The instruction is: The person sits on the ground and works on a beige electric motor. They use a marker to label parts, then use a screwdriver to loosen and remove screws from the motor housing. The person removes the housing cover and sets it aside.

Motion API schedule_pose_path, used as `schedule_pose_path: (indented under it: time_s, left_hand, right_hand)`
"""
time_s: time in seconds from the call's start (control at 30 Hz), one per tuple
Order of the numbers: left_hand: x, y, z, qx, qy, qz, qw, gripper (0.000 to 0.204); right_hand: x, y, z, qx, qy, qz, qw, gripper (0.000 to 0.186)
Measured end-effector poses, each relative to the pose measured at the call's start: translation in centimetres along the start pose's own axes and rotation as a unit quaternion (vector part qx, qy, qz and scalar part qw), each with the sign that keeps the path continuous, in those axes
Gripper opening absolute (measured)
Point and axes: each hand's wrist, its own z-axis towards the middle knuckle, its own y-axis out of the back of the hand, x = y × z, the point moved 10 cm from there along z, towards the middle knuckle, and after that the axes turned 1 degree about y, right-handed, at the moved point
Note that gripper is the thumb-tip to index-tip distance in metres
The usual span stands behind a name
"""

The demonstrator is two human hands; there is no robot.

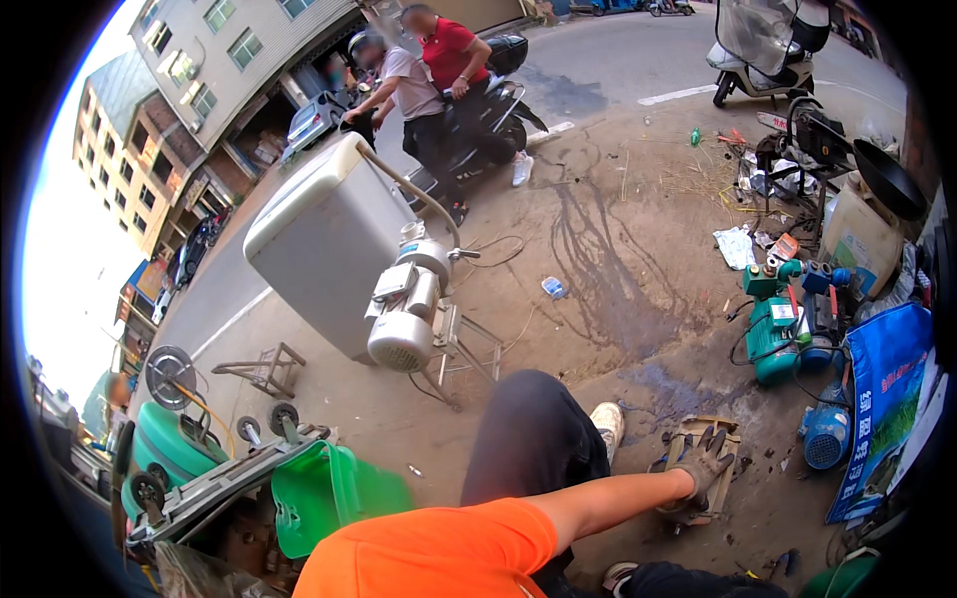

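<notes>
My left arm, in an orange sleeve, reaches across to the right. My left hand [704, 464], in a dark work glove, rests on a low wooden frame [720, 498] on the ground, its fingers spread over the top. Whether this frame is a small stool or a crate I cannot tell. A dark shape [682, 511] under that wrist may be part of my right glove; its fingers are hidden. My bent knee [533, 429] in dark trousers and a pale shoe [607, 427] are just left of the frame.
A motor [407, 309] is mounted beside a large white tub [319, 234] ahead. Green pumps [773, 339], a blue motor [826, 437] and a blue banner [887, 399] stand right. A green bin [324, 498] and hand cart [214, 488] lie left. Two people ride a motorbike [493, 125] beyond.
</notes>
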Motion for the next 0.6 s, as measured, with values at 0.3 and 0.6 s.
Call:
schedule_pose_path:
  time_s: [0.3,0.6]
  left_hand:
    - [0.6,-0.1,-0.3,-0.017,-0.040,0.040,0.998,0.117]
    - [1.6,-1.5,-0.5,-0.016,0.010,0.018,1.000,0.115]
  right_hand:
    - [17.0,14.2,-3.9,-0.025,0.267,0.001,0.963,0.044]
    - [34.4,10.1,-14.0,0.025,0.491,0.033,0.870,0.039]
